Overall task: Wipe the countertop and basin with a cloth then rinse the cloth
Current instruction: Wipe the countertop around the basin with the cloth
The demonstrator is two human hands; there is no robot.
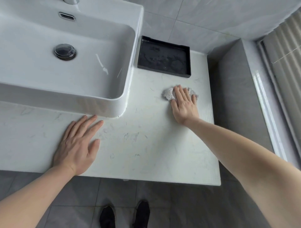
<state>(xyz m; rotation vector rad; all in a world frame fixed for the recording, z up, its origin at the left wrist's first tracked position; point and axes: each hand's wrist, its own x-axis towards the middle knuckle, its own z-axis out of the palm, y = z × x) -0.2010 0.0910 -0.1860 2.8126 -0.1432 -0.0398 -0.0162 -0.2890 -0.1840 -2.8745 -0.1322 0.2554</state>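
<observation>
Grey cloth [169,94] lies bunched under the flat, spread right hand [184,104] on the tabletop [146,146] just short of the black tray [164,57], left hand [78,146] flat and empty; a forward stroke may nudge the seemingly wet tray.

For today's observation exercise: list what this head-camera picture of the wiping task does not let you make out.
- Faucet: cut off by the top edge of the head view; only its base shows.
- Cloth: mostly hidden under the right hand; its full shape is unclear.
- Black tray: smudges inside, too faint to identify.
- Basin: left part cut off by the frame edge.
</observation>
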